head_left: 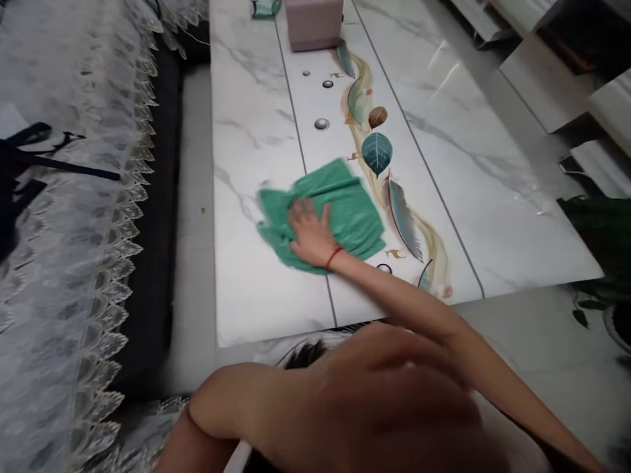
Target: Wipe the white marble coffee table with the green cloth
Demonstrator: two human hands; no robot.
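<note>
My right hand (313,233) lies flat on a green cloth (345,203), fingers spread, pressing it against the table (261,295). A thin red band circles that wrist. Creased and partly bunched, the cloth covers part of the table's left and middle panels, its left edge blurred. My left hand (404,394) is raised very close to the camera, in front of my body and apart from the cloth. It is large and smeared, so its fingers cannot be made out clearly.
A pink box (314,25) and a small green-and-white packet (266,7) stand at the table's far end. Left is a dark sofa with a lace cover (108,217) and dark straps (64,164). A potted plant (599,249) is beyond the right corner, below white cabinets (537,85).
</note>
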